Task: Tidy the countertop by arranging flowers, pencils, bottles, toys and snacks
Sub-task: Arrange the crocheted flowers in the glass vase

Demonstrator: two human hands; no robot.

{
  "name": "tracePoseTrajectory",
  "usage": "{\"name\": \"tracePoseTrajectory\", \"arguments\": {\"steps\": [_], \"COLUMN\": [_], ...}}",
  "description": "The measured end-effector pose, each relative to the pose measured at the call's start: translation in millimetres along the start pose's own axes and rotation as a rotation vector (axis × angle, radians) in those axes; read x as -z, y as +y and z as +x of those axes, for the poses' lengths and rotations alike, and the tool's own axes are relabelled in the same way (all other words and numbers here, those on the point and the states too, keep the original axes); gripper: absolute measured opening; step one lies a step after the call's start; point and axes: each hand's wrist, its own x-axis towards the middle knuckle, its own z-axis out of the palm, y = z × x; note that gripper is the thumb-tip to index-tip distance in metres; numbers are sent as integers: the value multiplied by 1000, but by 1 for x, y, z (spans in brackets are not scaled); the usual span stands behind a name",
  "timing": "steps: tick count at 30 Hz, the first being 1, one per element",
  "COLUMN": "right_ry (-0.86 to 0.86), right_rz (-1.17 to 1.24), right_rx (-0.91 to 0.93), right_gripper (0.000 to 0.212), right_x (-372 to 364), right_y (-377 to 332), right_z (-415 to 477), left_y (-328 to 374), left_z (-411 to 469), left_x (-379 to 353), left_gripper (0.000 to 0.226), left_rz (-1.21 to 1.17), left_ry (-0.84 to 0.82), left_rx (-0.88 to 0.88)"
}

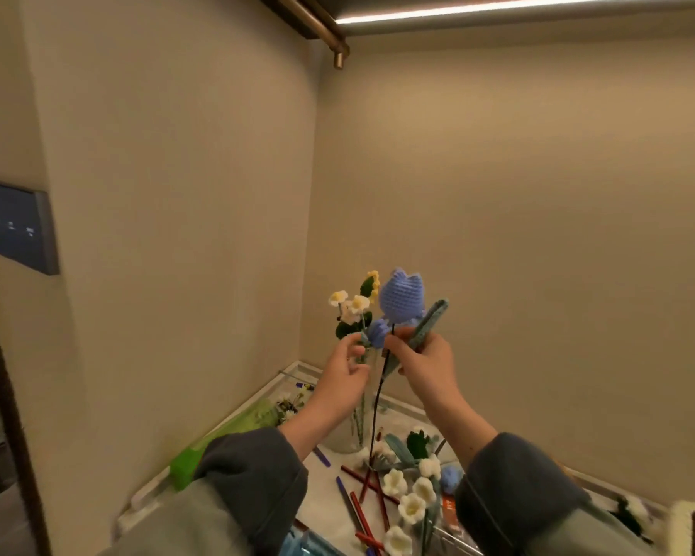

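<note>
While the left hand (348,369) pinches the vase's flowers (352,305), the right hand (420,365) grips the blue tulip (401,296) upright, stem hanging beside the vase (348,439).

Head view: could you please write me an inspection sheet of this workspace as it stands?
Surface: white countertop, strewn with things.
Job's things: tulip raised; bunch in vase; white flowers and pencils lying loose; green bottle by the left wall.
Clutter: blurred blue item at the near edge.
Hands: right hand grips the tulip stem; left hand pinches the bunch.
Cables: nothing seen.
Surroundings: beige walls, dark panel on the left, light strip overhead.
</note>
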Motion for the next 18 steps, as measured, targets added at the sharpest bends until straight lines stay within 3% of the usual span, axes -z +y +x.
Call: {"name": "tracePoseTrajectory", "arguments": {"steps": [7,18], "right_ry": [208,507], "right_rz": [110,-58], "right_rx": [36,392], "right_gripper": [13,31], "right_x": [-48,-88], "right_y": [-15,-45], "right_z": [39,70], "left_y": [-24,-66], "left_z": [70,148], "left_x": [48,58], "left_gripper": [49,38], "left_rz": [18,116], "left_ry": [64,-151], "left_rx": [118,173]}}
